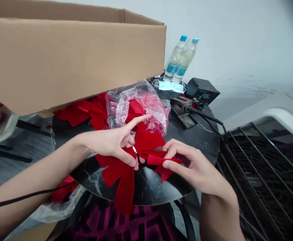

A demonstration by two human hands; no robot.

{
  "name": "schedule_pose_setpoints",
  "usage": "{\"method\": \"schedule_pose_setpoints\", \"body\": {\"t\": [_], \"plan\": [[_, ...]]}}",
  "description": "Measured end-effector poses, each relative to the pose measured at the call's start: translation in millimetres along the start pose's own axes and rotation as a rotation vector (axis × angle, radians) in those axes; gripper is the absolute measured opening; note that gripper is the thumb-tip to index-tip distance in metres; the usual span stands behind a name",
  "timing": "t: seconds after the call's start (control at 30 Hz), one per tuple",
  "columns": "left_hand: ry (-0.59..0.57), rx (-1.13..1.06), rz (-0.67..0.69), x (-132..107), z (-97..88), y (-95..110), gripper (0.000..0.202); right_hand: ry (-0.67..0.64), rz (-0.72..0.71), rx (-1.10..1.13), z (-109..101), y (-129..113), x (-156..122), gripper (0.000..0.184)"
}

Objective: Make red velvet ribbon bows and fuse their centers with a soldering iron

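Currently, the left hand pinches a red velvet bow at its metal wire tie, and the right hand grips one tail, above a black marble tabletop. The velvet appears light and limp; take hold at the bound center.

We can't see into the cardboard box, cut off at the left edge, and the middle of the red velvet bow ducks behind the left hand! That silver band is too small for us to read.
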State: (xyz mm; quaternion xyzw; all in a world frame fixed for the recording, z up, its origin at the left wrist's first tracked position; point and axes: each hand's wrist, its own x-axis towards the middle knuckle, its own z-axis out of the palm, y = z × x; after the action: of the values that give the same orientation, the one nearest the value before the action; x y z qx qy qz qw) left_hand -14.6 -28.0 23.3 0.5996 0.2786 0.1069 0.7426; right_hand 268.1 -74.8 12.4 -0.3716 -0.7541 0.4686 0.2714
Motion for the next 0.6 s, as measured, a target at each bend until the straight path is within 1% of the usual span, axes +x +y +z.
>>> {"method": "schedule_pose_setpoints", "body": {"t": [0.07,0.1,0.13,0.2,0.27,0.33,0.4,0.47,0.5,0.53,0.6], "plan": [[0.016,-0.086,-0.042,6,-4.8,-6,0.127,0.014,-0.018,-0.038,-5,0,2,0.015],[0.047,-0.113,-0.072,9,-6.5,-10,0.124,0.020,-0.026,-0.061,-8,1,3,0.015],[0.079,-0.137,-0.105,13,-7.7,-13,0.116,0.023,-0.032,-0.086,-11,2,4,0.014],[0.131,-0.193,-0.146,19,-8.8,-18,0.092,0.025,-0.043,-0.147,-17,4,6,0.012],[0.162,-0.236,-0.146,23,-8.8,-21,0.062,0.037,-0.050,-0.213,-24,8,9,0.011],[0.179,-0.232,-0.120,27,-8.6,-23,0.035,0.045,-0.067,-0.266,-32,13,13,0.010],[0.201,-0.198,-0.080,30,-8.2,-25,0.022,0.043,-0.093,-0.304,-39,19,17,0.008],[0.244,-0.161,-0.020,32,-6.8,-27,0.019,0.073,-0.133,-0.349,-44,23,18,0.006],[0.280,-0.163,0.017,33,-5.7,-28,0.018,0.128,-0.157,-0.374,-45,23,17,0.005],[0.322,-0.178,0.054,34,-4.3,-29,0.017,0.218,-0.188,-0.380,-42,21,14,0.005],[0.415,-0.213,0.122,36,-1.2,-33,0.022,0.468,-0.258,-0.292,-30,14,5,0.007]]}}
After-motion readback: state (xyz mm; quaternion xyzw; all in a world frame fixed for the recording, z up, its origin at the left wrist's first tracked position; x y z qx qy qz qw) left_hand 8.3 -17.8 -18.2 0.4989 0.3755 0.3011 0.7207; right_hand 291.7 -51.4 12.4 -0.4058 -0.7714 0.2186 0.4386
